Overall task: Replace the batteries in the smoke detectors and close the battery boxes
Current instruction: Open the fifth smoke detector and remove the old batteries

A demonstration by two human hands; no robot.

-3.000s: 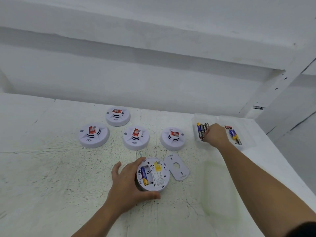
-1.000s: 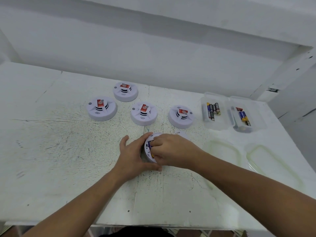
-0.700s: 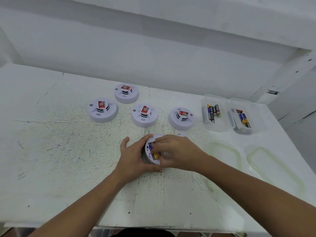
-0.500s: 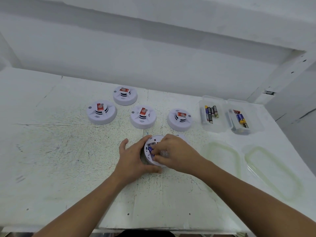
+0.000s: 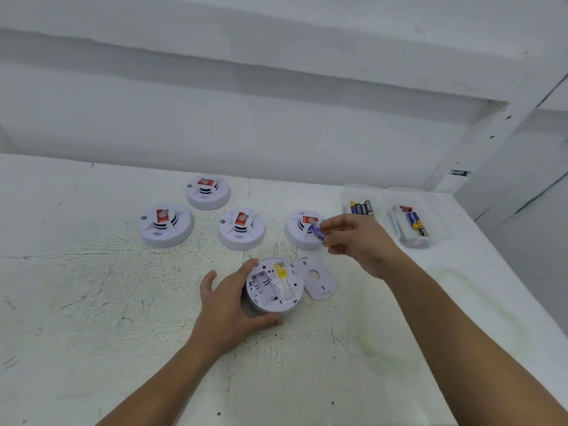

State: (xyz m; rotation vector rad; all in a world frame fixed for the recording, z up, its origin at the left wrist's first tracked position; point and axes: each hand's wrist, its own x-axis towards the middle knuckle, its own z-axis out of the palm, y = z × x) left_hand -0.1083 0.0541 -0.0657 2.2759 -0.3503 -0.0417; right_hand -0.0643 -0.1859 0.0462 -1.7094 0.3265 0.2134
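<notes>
Bench (image 5: 92,302): the back edge meets the white wall (image 5: 276,133), and the right edge slants from behind the boxes toward the near right. There is open surface to the left and along the near side. The far middle is taken by four upright detectors (image 5: 242,228), one set farther back. At far right stand the left clear box (image 5: 347,195), holding spare batteries (image 5: 362,208), and the right clear box (image 5: 439,235), holding a few more.

Left grip (image 5: 227,305): curled round the rim of the overturned detector (image 5: 287,292), thumb on the near rim, a fingertip on the far rim. The detector lies flat on the bench, underside up. Its battery bay (image 5: 262,285) is open and empty. The cover plate (image 5: 318,279) lies flat just right of it; I cannot tell whether the rims touch.

Right grip (image 5: 356,238): raised off the bench, thumb and fingertips pinching a blue battery (image 5: 316,232). The battery hangs in front of the rightmost upright detector (image 5: 295,241), beyond and right of the open bay, clear of it.

Change: half a second ago the right grip was down over the bay with a blue cell showing in it. Now the bay is bare and the grip has lifted away with the battery. The left grip holds the same rim as before.
</notes>
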